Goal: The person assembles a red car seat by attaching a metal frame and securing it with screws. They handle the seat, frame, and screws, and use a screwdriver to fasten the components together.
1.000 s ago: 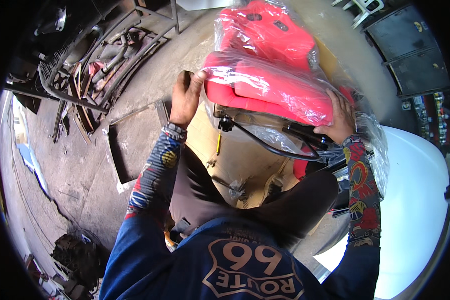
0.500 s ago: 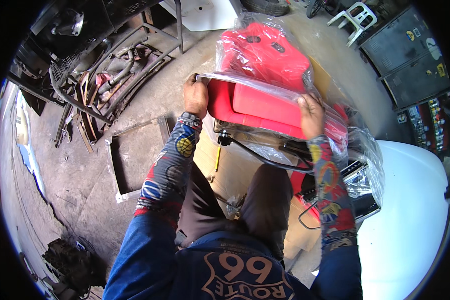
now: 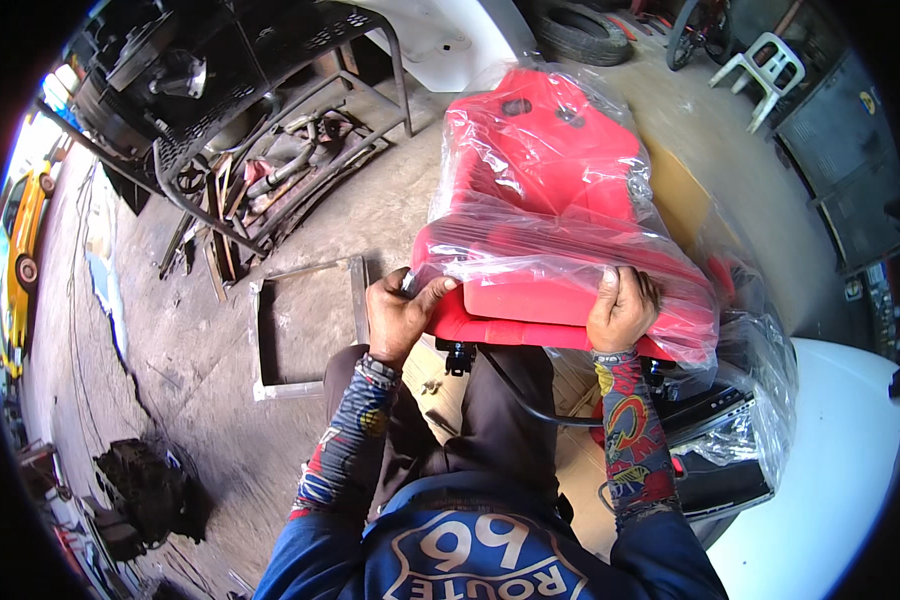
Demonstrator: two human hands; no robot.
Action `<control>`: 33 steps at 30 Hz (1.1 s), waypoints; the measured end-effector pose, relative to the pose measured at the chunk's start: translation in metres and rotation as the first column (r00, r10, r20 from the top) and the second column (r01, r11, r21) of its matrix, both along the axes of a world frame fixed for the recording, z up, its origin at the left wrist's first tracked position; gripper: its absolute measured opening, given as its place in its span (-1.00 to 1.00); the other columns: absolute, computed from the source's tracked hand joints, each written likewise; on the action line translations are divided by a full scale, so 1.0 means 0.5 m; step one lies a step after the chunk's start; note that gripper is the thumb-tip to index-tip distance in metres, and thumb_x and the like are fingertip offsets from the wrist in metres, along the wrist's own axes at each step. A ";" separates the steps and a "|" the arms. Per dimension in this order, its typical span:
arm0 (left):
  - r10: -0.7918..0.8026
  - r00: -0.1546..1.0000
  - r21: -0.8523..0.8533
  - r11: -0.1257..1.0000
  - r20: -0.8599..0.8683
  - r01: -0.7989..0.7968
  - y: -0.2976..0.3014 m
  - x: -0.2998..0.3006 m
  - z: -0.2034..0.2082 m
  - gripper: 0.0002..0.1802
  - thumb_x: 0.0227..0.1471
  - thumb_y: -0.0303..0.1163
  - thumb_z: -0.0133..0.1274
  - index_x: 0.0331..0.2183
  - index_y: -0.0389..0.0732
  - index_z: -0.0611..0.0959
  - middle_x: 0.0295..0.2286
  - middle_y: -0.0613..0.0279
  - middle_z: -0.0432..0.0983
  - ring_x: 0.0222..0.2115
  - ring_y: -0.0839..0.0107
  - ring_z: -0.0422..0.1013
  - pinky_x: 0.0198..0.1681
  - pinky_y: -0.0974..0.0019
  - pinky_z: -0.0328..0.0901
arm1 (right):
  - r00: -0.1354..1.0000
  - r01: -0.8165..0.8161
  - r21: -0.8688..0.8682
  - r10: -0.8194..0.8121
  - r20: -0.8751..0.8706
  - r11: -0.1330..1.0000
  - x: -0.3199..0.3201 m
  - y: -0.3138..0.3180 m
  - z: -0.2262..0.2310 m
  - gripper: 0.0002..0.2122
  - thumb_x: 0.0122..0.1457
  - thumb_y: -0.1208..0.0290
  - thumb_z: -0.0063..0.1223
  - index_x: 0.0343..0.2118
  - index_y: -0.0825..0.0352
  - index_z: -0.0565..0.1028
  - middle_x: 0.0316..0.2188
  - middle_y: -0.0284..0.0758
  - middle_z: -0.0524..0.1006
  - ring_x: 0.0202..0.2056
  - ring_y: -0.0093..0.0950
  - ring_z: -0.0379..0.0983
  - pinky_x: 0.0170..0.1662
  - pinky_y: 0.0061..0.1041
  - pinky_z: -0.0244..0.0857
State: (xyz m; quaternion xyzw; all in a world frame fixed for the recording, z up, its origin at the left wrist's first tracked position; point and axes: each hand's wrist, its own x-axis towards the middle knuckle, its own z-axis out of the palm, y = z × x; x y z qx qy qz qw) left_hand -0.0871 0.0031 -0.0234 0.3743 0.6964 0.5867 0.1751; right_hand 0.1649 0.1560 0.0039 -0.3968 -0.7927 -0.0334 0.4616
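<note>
Since ½ sec ago, both hands have come down w/ the edge of a clear plastic sheet [image 3: 540, 240], so it now covers more of the red seat [image 3: 545, 180] and leaves a strip of cushion bare along the front. Seat is mid-view, a bit R of centre, front edge facing the person, backrest pointing away; the same sort of clear wrap lies over the backrest, wrinkled & shiny. L hand [image 3: 398, 315] is at the cushion's front L corner, thumb and fingers closed on the sheet. R hand [image 3: 622, 308] is farther along the front, fingers curled tight on the sheet's edge, thumb against them. Under the seat front, a black curved bar [image 3: 515, 390] runs L to R above cardboard [image 3: 585, 465]. Lower R, nr the seat: a black metal part [image 3: 710, 415] partly under loose plastic, then a big white panel [image 3: 820, 480]. To the L, a rectangular metal frame [image 3: 257, 340] lies on the concrete floor [image 3: 220, 430]; beyond it, pipes & scrap [image 3: 290, 175] under a dark metal rack [image 3: 400, 85]. Far bkgd: tyre [image 3: 582, 37], white plastic chair [image 3: 770, 65], dark cabinet [image 3: 850, 150] at R; yellow car [image 3: 15, 250] at far L.
</note>
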 end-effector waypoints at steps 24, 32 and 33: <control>-0.377 0.926 -0.009 0.926 0.023 0.377 -0.253 0.004 -0.085 -0.88 0.04 -0.47 0.25 -0.37 -0.34 0.69 -0.43 -0.01 0.58 -0.37 0.14 0.47 -0.29 0.19 0.33 | 0.949 -0.118 -0.958 0.314 -0.032 0.261 0.047 -0.146 0.151 -0.67 0.25 0.19 0.07 -0.56 0.31 0.44 -0.67 -0.27 0.38 -0.57 -0.45 0.37 -0.45 -0.35 0.22; -0.403 0.888 0.071 0.915 0.223 0.397 -0.264 0.030 -0.087 -0.86 0.09 -0.44 0.18 -0.45 -0.31 0.63 -0.56 0.13 0.44 -0.47 0.27 0.33 -0.33 0.26 0.23 | 0.748 0.149 -0.838 0.494 0.443 0.524 -0.296 0.129 -0.189 -0.36 0.10 -0.19 0.12 0.06 0.30 0.53 0.04 0.00 0.52 0.18 -0.18 0.39 0.17 -0.23 0.24; -0.396 0.885 0.132 0.918 0.245 0.374 -0.265 0.034 -0.092 -0.83 0.08 -0.44 0.17 -0.48 -0.31 0.58 -0.58 0.15 0.39 -0.47 0.29 0.32 -0.33 0.26 0.22 | 0.688 0.091 -0.881 0.610 0.393 0.465 -0.309 0.151 -0.222 -0.41 0.12 -0.15 0.12 0.00 0.31 0.56 -0.03 -0.02 0.57 0.11 -0.19 0.45 0.13 -0.24 0.27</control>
